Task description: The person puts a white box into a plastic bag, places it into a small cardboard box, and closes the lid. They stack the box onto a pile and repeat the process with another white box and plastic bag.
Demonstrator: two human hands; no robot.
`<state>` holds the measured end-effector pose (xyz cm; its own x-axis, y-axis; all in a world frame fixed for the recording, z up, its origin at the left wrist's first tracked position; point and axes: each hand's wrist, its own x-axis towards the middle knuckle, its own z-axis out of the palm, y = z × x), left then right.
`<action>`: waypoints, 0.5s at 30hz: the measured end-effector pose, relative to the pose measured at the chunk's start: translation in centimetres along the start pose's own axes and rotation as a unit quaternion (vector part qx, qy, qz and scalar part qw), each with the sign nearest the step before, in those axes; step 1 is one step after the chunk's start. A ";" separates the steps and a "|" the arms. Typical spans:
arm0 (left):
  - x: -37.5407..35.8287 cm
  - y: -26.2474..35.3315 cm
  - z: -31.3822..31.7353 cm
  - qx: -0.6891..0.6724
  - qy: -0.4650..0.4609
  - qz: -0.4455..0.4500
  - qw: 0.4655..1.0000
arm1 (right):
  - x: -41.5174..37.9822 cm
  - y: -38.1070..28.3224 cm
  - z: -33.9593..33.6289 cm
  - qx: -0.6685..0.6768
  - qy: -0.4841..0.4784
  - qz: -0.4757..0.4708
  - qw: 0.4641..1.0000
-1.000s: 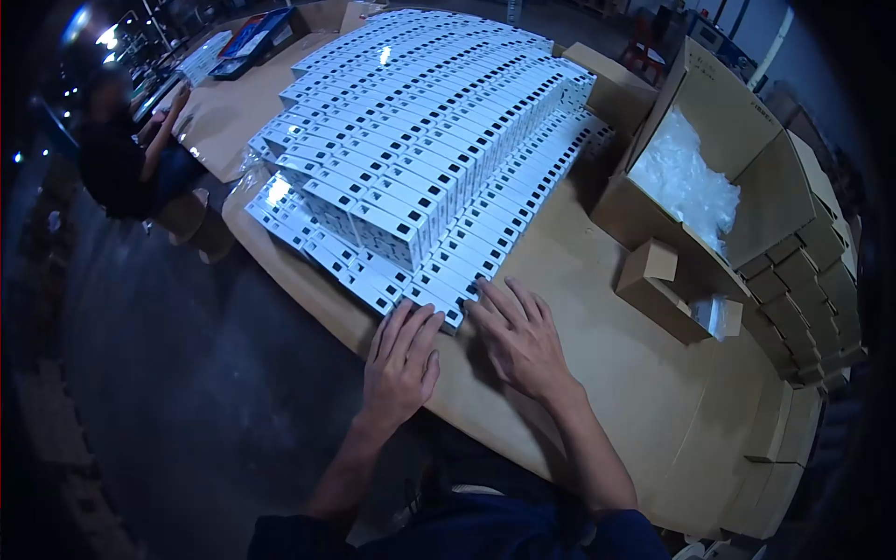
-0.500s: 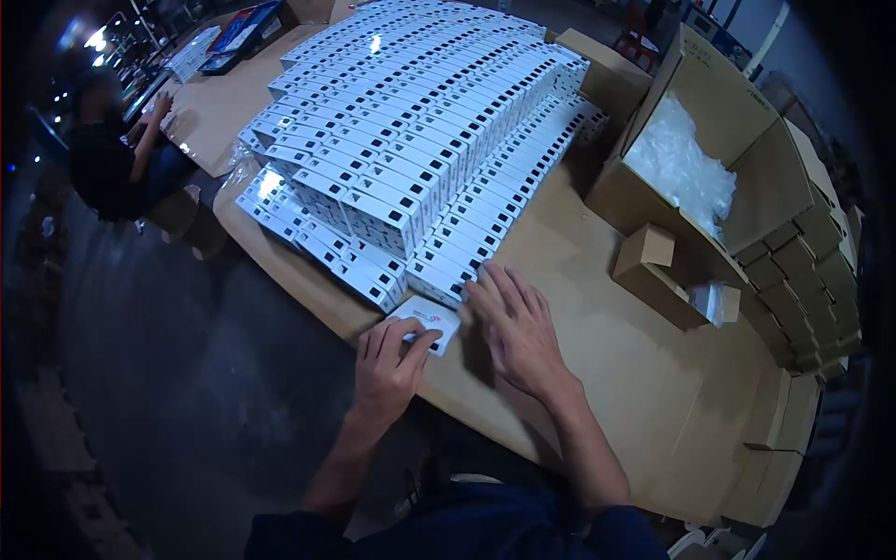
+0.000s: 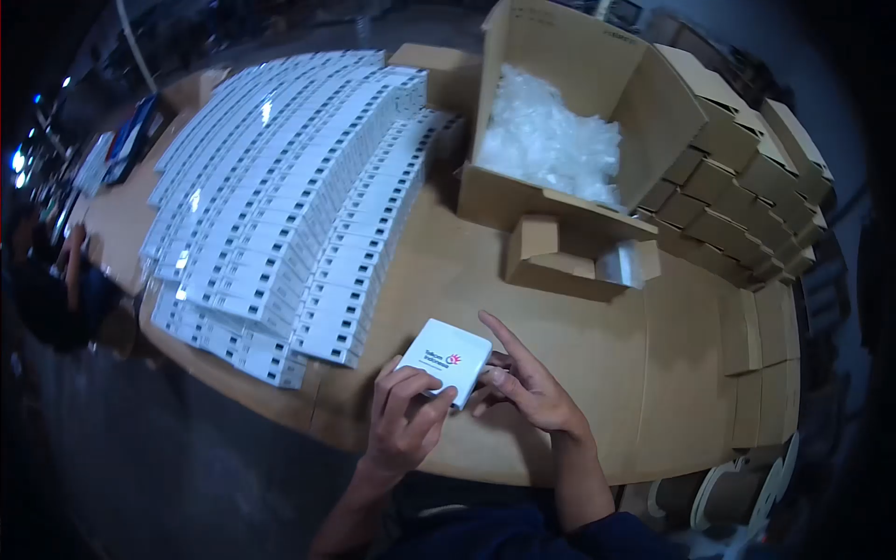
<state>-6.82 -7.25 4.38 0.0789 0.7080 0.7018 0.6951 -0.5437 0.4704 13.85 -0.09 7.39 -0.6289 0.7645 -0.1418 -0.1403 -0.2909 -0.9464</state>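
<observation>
A small white box (image 3: 448, 353) with a red logo and dark lettering is tilted above the table's near part. My left hand (image 3: 406, 411) grips its lower left side, with fingertips on the printed face. At its right edge is my right hand (image 3: 532, 383), the index finger stretched out and the other fingers partly curled; the thumb is near the box's corner. Left of the hands, many white boxes with dark squares stand in a large stacked block (image 3: 252, 215).
A big open carton (image 3: 579, 201) holds clear plastic bags (image 3: 551, 131). In front of it is a small open carton (image 3: 560, 271). Folded brown cartons (image 3: 728, 187) are piled at the right. A person (image 3: 56, 280) sits at the far left beside the brown table (image 3: 597, 373).
The view has turned right. The white box has been lifted from beside the stack and is now in my left hand, with my right hand closer to it.
</observation>
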 end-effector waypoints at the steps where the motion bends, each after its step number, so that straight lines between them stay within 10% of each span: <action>1: 1.6 0.1 1.2 -0.012 0.000 0.018 1.000 | 0.0 -0.2 -0.9 0.037 0.028 0.000 0.999; 7: 13.3 0.4 3.5 -0.193 -0.141 -0.011 0.971 | 1.6 -3.3 -6.5 -0.011 0.175 -0.156 0.972; 15: 34.7 -9.0 14.1 -0.049 -0.069 -0.019 0.996 | 6.3 -16.7 -14.8 -0.251 0.273 -0.235 0.898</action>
<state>-0.27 28.52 17.00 0.1557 0.7806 0.6053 0.6276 -0.5514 0.5496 23.56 18.13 17.98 -0.1016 0.9433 0.3161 0.1567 0.3289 -0.9313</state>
